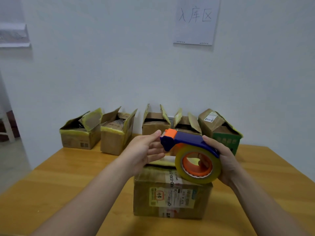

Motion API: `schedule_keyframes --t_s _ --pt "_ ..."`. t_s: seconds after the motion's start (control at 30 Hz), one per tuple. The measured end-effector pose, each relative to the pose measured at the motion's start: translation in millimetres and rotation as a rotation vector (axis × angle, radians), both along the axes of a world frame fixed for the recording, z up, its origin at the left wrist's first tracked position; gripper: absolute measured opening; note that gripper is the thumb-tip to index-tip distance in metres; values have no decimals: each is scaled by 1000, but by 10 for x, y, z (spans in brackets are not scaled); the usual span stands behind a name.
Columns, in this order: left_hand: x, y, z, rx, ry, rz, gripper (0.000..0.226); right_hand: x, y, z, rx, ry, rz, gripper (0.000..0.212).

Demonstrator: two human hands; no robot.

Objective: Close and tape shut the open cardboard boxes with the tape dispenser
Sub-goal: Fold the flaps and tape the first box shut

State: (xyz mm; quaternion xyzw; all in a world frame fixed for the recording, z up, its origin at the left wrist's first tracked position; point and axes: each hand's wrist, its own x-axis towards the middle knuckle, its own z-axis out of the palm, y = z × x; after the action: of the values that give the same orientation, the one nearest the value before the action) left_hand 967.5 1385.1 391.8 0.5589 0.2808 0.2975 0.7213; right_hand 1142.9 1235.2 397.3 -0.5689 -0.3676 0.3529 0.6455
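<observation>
Right hand [227,161] wraps the tape dispenser [187,140] mid-frame; left hand [144,150] pinches its head. Light, rigid plastic, so I'd hold the handle.

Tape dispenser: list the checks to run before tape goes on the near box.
1. Grip on tape dispenser: ok, right hand holds it at the roll end.
2. Tape end pulled free: cannot tell; left hand has its fingers at the cutter head.
3. Flaps of near box closed flat: cannot tell, hands and roll hide most of the top.
4. Position of near box: ok, it stands on the table right below the dispenser.
5. Back row boxes closed: not ok, flaps stand up.
</observation>
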Motion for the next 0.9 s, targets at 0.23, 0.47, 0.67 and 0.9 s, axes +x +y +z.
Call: schedule_keyframes --t_s 0.23,0.47,0.67,0.9 --pt "61 -16 -26 -329 -225 -131 32 19 -16 -50 122 121 11 23" --pt "24 217 -73 45 42 -62 19 12 64 23 16 73 -1 29" --pt "-3 282 -164 -59 131 -139 10 21 61 -18 -56 41 5 33" --pt "7 333 -101 -171 182 -185 14 -26 6 -120 28 88 -37 40"
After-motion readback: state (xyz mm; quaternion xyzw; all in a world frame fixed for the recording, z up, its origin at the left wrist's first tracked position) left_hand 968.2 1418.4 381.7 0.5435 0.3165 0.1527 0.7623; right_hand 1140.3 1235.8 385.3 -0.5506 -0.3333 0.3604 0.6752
